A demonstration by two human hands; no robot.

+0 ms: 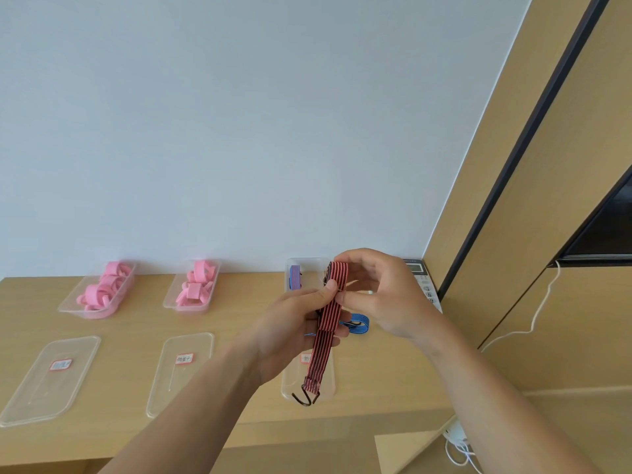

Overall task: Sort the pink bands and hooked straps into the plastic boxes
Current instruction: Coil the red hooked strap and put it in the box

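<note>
I hold a red-and-black striped hooked strap (325,331) above the table, folded over at the top, its dark metal hooks (306,398) dangling at the bottom. My left hand (294,333) pinches the strap at mid length with the thumb on top. My right hand (379,295) pinches the folded upper end. A blue hooked strap (359,323) lies on the table behind my hands. Two plastic boxes at the back left hold pink bands (102,290) (196,285). A third box (309,265) behind my hands holds a purple-blue strap (294,277).
Three clear lids lie on the wooden table's front row: left (48,381), middle (181,371) and one under the hanging strap (328,388), each with a label. A calculator (422,278) sits by the wall corner. A white cable (533,319) hangs along the cabinet at right.
</note>
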